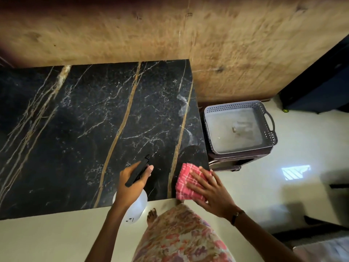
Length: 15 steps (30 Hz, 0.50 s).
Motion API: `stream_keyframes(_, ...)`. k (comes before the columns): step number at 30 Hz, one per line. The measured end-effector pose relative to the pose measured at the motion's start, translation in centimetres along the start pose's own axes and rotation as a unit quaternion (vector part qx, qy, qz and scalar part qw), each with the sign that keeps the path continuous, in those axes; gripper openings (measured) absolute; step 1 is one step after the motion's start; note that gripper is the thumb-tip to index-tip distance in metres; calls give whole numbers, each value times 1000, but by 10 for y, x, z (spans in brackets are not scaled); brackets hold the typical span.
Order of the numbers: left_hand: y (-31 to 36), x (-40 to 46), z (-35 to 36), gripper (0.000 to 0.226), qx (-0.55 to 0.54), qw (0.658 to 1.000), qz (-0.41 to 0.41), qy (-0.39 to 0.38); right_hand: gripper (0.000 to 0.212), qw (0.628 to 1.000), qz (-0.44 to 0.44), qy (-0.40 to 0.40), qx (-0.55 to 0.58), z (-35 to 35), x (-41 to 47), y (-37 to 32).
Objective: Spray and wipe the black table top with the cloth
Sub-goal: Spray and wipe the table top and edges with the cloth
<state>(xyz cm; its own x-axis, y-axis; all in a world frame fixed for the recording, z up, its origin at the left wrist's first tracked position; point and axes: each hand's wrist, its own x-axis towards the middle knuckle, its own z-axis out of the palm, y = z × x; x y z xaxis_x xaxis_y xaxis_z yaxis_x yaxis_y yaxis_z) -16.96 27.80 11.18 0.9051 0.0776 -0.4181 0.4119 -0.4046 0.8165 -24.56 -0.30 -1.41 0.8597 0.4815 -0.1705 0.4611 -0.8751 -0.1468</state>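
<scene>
At the table's near edge, the left hand (132, 178) grips a spray bottle (135, 205), nozzle aimed far-right. The right hand (208, 188) presses flat on a pink cloth (184, 181) at the near right corner (closer to unwiped marble). The black table (75, 120) stretches left and far.

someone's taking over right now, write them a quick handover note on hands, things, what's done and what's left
Left hand grips the spray bottle at the near edge of the black table top, nozzle aimed over it.
Right hand lies flat on the pink cloth at the near right corner.
Done: smears near the right edge suggest some wiping there.
Left: spray and wipe the rest, mostly toward the left.
</scene>
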Motion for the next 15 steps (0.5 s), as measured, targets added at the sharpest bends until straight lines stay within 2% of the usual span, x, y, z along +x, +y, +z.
stream_keyframes(4,14,13,12,16,-9,1000,11,-1,56,999,-33,-12,-6,-7,-6,45)
stream_keyframes(8,21,25,21,12,-17,1000,11,9,55,999,36,-3,22,-24,60,65)
stream_keyframes(11,29,32,28,11,-16,1000,15,9,55,996,69,10,49,-35,118,54)
stream_keyframes(15,40,42,33,10,-7,999,33,14,55,999,-11,12,40,-30,141,15)
